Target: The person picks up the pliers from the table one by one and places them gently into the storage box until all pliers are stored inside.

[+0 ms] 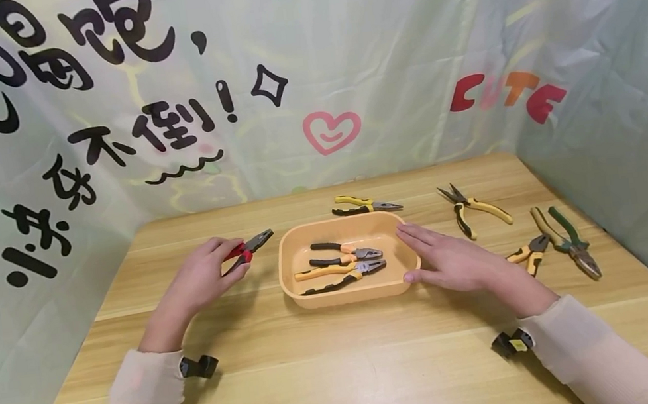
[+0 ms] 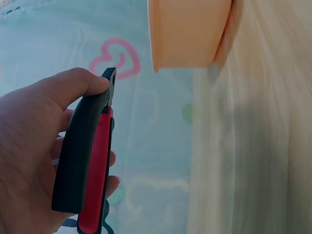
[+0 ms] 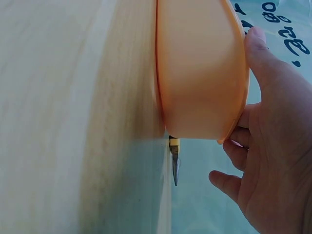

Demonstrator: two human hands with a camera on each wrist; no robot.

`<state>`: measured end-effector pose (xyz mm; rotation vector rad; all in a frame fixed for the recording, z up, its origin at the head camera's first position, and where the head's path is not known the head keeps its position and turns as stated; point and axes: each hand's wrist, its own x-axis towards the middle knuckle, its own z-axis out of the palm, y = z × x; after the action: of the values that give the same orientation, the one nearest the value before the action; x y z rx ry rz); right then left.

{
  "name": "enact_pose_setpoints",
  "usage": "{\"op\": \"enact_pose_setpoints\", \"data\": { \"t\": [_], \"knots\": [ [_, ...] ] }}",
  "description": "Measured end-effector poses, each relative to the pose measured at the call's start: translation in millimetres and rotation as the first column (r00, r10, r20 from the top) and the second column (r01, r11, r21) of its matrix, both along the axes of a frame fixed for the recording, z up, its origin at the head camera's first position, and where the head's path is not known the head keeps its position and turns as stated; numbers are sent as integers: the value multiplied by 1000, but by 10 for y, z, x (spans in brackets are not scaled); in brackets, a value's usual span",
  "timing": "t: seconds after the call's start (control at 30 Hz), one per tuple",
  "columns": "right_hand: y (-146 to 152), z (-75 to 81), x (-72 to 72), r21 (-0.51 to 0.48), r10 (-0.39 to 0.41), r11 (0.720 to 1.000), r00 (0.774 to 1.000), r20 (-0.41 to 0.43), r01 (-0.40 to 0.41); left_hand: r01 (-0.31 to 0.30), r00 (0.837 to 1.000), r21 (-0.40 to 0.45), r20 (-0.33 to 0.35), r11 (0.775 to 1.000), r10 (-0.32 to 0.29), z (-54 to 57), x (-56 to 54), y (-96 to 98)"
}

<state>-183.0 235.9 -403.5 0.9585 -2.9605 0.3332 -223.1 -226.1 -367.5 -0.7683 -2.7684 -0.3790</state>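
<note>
My left hand (image 1: 203, 276) holds red-and-black pliers (image 1: 256, 241) by the handles, left of the orange plastic box (image 1: 347, 296). In the left wrist view the thumb lies along a black handle, with fingers behind the red-lined grip (image 2: 95, 175). At the box's right end my right hand (image 1: 456, 257) rests with extended fingers on the rim, its thumb by the near corner. Inside the box lie orange-and-black pliers (image 1: 360, 252) and yellow-and-black pliers (image 1: 332, 270), jaws pointing right. The right wrist view shows fingertips along the box's rim (image 3: 246, 73).
Yellow-and-black needle-nose pliers (image 1: 360, 204) lie behind the box. Another spread-handled pair (image 1: 483, 207) is at the back right. Small orange-and-black pliers (image 1: 536, 248) and green-handled pliers (image 1: 578, 250) lie beyond the right hand. A printed cloth (image 1: 391, 54) hangs around the wooden table (image 1: 343, 373).
</note>
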Motion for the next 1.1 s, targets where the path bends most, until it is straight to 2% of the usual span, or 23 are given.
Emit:
{"op": "enact_pose_setpoints", "data": {
  "t": [0.37,0.67,1.1],
  "knots": [
    [-9,-17,-4,-3,11,1000,1000,0,-11,41,999,-15,-13,999,-41,-5,-12,146],
    [-3,-1,0,-2,1,1000,1000,1,-1,69,997,-23,35,997,-68,20,-32,313],
    [5,1,-11,2,-2,1000,1000,4,2,100,993,-38,68,994,-97,35,-64,538]
  ]
}}
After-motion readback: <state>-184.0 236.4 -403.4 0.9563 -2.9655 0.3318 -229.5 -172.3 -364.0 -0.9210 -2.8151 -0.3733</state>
